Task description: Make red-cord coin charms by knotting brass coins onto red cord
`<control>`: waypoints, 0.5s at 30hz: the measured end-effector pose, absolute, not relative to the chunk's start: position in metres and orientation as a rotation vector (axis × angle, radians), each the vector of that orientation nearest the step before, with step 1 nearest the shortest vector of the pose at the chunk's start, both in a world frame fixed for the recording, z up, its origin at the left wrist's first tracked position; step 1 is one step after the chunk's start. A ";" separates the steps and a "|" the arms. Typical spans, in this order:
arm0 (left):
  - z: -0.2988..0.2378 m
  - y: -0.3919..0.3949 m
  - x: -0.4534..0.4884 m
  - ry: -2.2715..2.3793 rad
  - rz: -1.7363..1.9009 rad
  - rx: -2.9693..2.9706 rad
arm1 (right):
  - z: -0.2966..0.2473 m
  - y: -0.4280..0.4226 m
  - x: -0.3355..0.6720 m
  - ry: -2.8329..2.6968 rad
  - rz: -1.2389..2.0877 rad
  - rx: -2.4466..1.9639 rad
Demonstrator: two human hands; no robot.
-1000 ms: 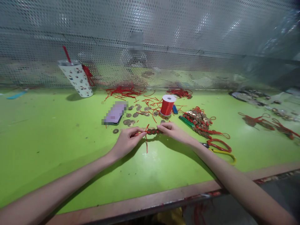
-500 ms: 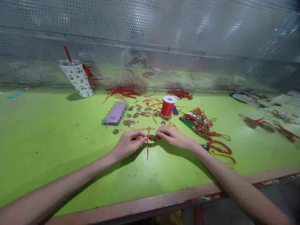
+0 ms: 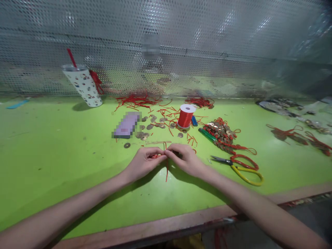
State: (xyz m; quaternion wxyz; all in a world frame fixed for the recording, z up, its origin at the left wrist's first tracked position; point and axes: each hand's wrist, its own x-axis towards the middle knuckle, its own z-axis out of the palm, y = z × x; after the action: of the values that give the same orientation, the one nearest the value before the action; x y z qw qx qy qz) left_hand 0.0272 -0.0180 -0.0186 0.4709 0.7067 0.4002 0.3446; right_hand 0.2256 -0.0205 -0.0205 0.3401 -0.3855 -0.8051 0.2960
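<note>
1. The left hand sits at the centre of the frame, just left of the middle. Its forearm runs in from the lower left corner, low over the green table.
2. Its fingers are curled and the tips pinch a red cord. The knuckles face up.
3. The right hand lies just right of centre. Its forearm comes in from the lower right corner.
4. Its fingers are bent down and closed on the same cord. The two hands meet fingertip to fingertip.
5. The cord lies between the two hands at the centre of the frame. One loose end hangs toward the lower edge, and a short loop shows above the fingers. What else the fingers cover cannot be told.
6. Scissors with red and yellow handles lie on the table right of the right hand, apart from it.
7. A red spool stands upright above the hands, at upper centre.
8. Loose coins lie scattered left of the spool. One coin sits alone, nearer the left hand.
9. A pile of strung coins lies right of the spool.
10. A cup with a red straw stands in the upper left of the frame.
</note>
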 end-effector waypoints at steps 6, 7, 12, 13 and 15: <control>-0.022 -0.014 0.027 1.022 0.854 1.744 | -0.020 -0.021 0.223 -1.957 0.674 -0.943; -0.023 -0.014 0.027 1.038 0.844 1.715 | -0.019 -0.022 0.222 -1.942 0.668 -0.941; -0.023 -0.011 0.029 1.033 0.768 1.518 | -0.017 -0.023 0.221 -1.855 0.722 -0.952; -0.022 -0.010 0.029 1.023 0.751 1.489 | -0.017 -0.023 0.221 -1.838 0.735 -0.961; -0.021 -0.010 0.030 1.018 0.724 1.455 | -0.018 -0.023 0.221 -1.811 0.764 -0.986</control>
State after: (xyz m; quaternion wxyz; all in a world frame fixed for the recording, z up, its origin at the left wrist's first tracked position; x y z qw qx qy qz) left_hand 0.0297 -0.0100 -0.0212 0.5744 0.6210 0.4345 0.3092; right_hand 0.2207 -0.0228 -0.0176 0.4542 -0.3995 -0.7336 0.3096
